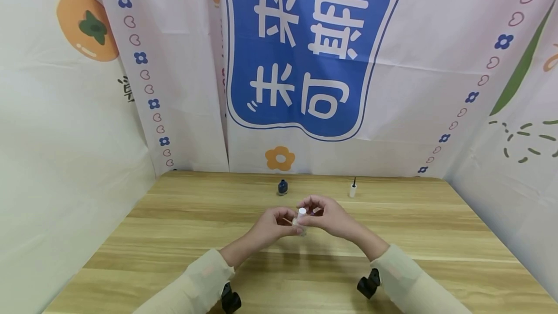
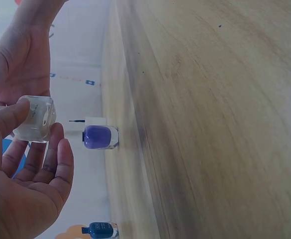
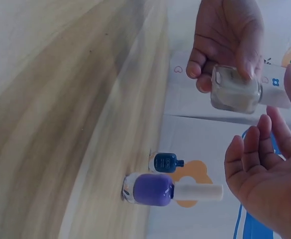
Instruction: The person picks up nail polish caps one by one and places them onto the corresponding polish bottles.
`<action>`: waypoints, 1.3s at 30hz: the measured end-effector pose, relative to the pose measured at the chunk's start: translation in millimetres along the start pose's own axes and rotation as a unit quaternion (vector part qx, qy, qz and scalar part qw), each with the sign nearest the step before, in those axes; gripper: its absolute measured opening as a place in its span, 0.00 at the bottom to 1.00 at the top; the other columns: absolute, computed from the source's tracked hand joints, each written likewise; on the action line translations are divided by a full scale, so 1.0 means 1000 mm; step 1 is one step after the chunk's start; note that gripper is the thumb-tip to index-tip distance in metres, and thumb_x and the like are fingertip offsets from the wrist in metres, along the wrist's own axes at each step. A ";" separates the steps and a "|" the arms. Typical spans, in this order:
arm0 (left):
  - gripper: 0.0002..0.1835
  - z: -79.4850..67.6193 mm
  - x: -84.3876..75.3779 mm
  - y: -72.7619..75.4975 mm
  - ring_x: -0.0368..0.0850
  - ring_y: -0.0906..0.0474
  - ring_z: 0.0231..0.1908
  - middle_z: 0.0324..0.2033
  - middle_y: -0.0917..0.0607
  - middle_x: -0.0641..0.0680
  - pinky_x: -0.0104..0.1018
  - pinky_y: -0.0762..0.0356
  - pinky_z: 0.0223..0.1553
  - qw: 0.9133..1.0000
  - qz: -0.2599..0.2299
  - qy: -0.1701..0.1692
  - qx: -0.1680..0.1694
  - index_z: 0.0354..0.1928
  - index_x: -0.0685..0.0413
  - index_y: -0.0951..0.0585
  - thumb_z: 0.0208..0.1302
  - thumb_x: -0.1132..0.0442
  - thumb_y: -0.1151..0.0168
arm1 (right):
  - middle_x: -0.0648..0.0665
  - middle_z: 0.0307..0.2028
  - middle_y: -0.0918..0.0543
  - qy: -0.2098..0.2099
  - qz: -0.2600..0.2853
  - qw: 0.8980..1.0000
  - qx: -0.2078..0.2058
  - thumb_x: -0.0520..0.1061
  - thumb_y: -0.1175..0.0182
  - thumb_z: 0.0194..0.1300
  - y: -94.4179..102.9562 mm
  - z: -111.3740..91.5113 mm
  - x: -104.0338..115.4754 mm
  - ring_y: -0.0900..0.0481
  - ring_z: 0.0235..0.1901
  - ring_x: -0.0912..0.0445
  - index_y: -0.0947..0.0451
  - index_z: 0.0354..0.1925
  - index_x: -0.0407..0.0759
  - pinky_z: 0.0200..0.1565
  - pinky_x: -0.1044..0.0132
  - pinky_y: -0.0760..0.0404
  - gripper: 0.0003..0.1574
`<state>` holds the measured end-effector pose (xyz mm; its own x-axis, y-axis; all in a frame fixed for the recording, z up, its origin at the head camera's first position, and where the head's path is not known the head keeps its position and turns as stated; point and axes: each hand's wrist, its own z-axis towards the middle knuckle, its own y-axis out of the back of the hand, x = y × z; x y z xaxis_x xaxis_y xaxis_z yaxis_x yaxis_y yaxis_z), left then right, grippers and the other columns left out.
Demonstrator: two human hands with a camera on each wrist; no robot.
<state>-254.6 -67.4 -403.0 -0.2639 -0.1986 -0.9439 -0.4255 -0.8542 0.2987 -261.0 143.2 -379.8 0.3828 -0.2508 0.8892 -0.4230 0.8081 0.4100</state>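
My left hand [image 1: 273, 223] holds a small square glass bottle of pale nail polish [image 3: 232, 90], thumb on one face and fingers behind. Its white cap [image 1: 302, 211] is on the bottle, and my right hand [image 1: 329, 214] pinches it between thumb and fingers. Both hands are together above the middle of the table. Beyond them stands a purple nail polish bottle [image 3: 152, 189] with a white cap, mostly hidden by the right hand in the head view. Farther back is an uncapped dark blue nail polish bottle [image 1: 283, 187].
At the back right a white cap [image 1: 352, 190] stands with its dark brush pointing up. The wooden table [image 1: 174, 236] ends at a printed cloth [image 1: 192, 134] behind and at the sides. A black wrist camera [image 1: 368, 283] hangs below each sleeve.
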 end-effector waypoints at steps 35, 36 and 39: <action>0.13 0.002 0.000 0.001 0.46 0.19 0.39 0.39 0.16 0.52 0.44 0.19 0.42 1.000 -0.008 0.004 0.002 0.45 0.60 0.17 0.60 0.62 0.30 | 0.45 0.33 0.20 -0.017 0.001 0.999 -0.046 0.45 0.31 0.61 -0.009 0.002 -0.002 0.25 0.36 0.47 0.21 0.37 0.40 0.35 0.63 0.24 0.11; 0.13 0.002 0.000 0.001 0.46 0.19 0.39 0.39 0.16 0.52 0.45 0.19 0.42 1.000 -0.009 0.004 0.002 0.45 0.60 0.17 0.60 0.62 0.30 | 0.45 0.32 0.21 -0.017 0.001 0.999 -0.047 0.45 0.31 0.60 -0.009 0.002 -0.002 0.25 0.35 0.47 0.21 0.36 0.40 0.34 0.63 0.24 0.12; 0.13 0.002 0.001 0.000 0.46 0.19 0.38 0.38 0.16 0.52 0.46 0.19 0.42 1.000 -0.009 0.003 0.000 0.44 0.60 0.17 0.60 0.63 0.30 | 0.45 0.32 0.21 -0.021 -0.001 0.998 -0.054 0.47 0.30 0.60 -0.011 0.001 -0.002 0.26 0.33 0.48 0.23 0.35 0.40 0.32 0.65 0.25 0.14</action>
<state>-256.5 -67.0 -403.3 -0.2507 -0.1872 -0.9498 -0.4296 -0.8577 0.2824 -258.5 134.2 -386.1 0.3479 -0.2733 0.8968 -0.3310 0.8592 0.3902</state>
